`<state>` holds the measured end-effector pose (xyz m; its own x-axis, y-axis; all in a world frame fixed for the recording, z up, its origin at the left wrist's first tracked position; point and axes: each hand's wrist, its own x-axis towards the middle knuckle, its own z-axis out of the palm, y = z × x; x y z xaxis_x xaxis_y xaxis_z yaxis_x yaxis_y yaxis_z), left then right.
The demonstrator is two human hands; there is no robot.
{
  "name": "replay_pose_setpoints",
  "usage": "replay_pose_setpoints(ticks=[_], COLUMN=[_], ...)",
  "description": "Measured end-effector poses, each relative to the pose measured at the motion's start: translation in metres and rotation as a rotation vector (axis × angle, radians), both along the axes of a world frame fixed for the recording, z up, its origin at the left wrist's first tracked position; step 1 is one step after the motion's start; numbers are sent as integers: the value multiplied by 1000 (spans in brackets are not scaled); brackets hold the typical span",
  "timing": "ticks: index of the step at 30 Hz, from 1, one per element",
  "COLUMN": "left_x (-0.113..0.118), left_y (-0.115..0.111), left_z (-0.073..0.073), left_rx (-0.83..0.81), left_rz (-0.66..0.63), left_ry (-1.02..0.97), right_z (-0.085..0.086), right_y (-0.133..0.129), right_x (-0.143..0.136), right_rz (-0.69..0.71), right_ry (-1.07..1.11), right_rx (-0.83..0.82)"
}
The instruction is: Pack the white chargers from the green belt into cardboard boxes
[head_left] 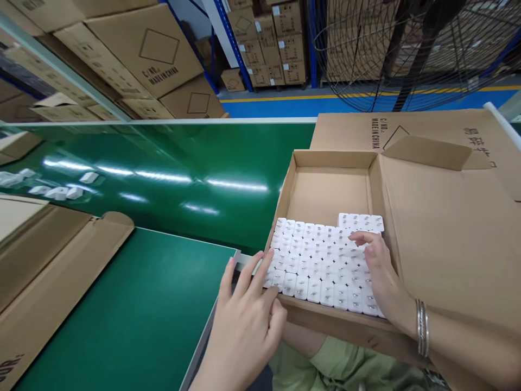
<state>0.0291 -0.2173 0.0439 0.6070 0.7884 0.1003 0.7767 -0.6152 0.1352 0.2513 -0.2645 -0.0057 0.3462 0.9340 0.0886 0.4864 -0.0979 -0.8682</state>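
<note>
An open shallow cardboard box holds rows of small white blocks, each with metal pins on top, probably plug adapters. They fill the near part, and a short row lies behind them on the right. My left hand is spread at the box's near left corner, its fingertips by the rim and the end blocks. Over the right side of the rows is my right hand, index finger stretched left and thumb apart from it. No block shows between those fingers; the lower ones are hidden.
A green conveyor belt runs behind, with loose white pieces at its left. Another open carton stands on the green tabletop. A large carton lies behind the box flap. Beyond are a fan and stacked cartons.
</note>
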Motion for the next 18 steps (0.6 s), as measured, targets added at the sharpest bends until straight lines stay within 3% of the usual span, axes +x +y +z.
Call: replay_pose_setpoints(ticks=[6, 10, 15, 18], left_x=[21, 45, 81, 83], left_y=[-9, -21, -40, -38], left_z=[4, 0, -12, -8], left_rx=[-174, -263, -279, -251], left_rz=[-138, -225, -378, -404], left_ry=[-78, -139, -252, -334], right_z=[0, 1, 4, 2], right_y=[0, 0, 0, -1], right_x=[0, -1, -2, 4], right_rz=[-16, -10, -15, 1], right_ry=[-3, 3, 15, -1], right_rx=[-10, 3, 6, -26])
